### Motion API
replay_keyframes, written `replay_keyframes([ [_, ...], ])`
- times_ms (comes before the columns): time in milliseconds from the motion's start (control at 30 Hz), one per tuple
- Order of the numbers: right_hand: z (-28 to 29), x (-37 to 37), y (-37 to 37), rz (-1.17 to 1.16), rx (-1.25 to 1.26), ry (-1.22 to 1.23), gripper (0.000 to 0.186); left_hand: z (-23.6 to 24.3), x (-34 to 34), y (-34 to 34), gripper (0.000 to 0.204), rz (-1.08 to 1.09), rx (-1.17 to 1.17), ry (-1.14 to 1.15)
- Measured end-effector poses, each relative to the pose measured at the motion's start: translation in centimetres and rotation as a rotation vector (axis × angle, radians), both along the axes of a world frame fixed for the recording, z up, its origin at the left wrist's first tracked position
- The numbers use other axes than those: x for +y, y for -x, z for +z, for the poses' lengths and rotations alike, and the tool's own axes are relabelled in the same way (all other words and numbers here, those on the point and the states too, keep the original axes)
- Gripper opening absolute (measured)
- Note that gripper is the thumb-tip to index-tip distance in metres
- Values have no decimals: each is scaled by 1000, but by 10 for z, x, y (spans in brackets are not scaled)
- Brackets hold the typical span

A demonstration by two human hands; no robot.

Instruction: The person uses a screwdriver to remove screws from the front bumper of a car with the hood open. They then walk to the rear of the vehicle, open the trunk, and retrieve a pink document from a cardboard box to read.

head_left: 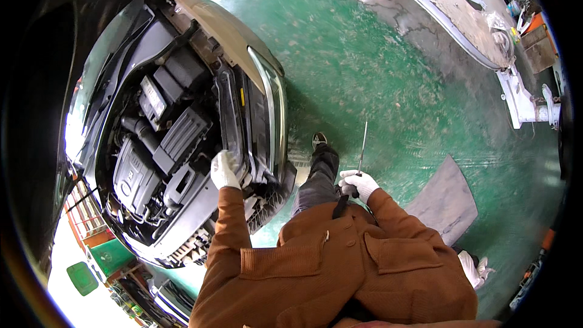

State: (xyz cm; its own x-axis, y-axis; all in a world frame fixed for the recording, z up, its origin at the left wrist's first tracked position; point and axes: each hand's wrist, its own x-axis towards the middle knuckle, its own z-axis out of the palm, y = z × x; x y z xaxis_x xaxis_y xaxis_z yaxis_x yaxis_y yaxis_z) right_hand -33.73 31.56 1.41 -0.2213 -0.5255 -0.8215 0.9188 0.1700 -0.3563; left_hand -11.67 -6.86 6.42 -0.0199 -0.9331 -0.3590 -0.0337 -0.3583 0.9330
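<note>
My right hand [366,186], in a white glove, is closed round the dark handle of a long-shafted screwdriver [363,149]. The thin metal shaft points up and away from me. My left hand [224,171], also gloved in white, is at the front edge of the open engine bay [203,164] of a car [226,15]. Its fingers are blurred, so I cannot see whether they grip anything. Near that hand are a black ribbed cover [182,138] and the headlight area. A grey engine cover [137,173] lies deeper in the bay.
The raised hood [45,103] fills the far left. A grey sheet [448,200] lies on the green floor [388,85] to my right, with a white cloth [475,269] near it. A large pale car body panel [449,6] stands at the upper right. Green bins [112,257] are at lower left.
</note>
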Motion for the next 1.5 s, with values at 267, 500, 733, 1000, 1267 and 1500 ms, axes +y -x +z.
replay_keyframes([
  [267, -70, -106, 89, -92, -231, 378, 4, -68, -173, 48, 37, -175, -522, 280],
  [500, -138, -251, 137, -82, -173, 176, 27, -65, -236, 110, 75, -387, -762, 15],
  [733, -182, -363, 164, 120, -27, 132, 51, -75, -218, 142, 73, -81, -756, -157],
  [1000, -171, -394, 164, 11, -416, 121, 58, -86, -217, 139, 57, 146, -284, -301],
  [1267, -167, -389, 154, 44, -202, 101, 66, -88, -241, 88, 53, -1, -489, -351],
  [1500, -175, -390, 160, -93, -451, 81, 59, -96, -252, 118, 52, 24, -304, -649],
])
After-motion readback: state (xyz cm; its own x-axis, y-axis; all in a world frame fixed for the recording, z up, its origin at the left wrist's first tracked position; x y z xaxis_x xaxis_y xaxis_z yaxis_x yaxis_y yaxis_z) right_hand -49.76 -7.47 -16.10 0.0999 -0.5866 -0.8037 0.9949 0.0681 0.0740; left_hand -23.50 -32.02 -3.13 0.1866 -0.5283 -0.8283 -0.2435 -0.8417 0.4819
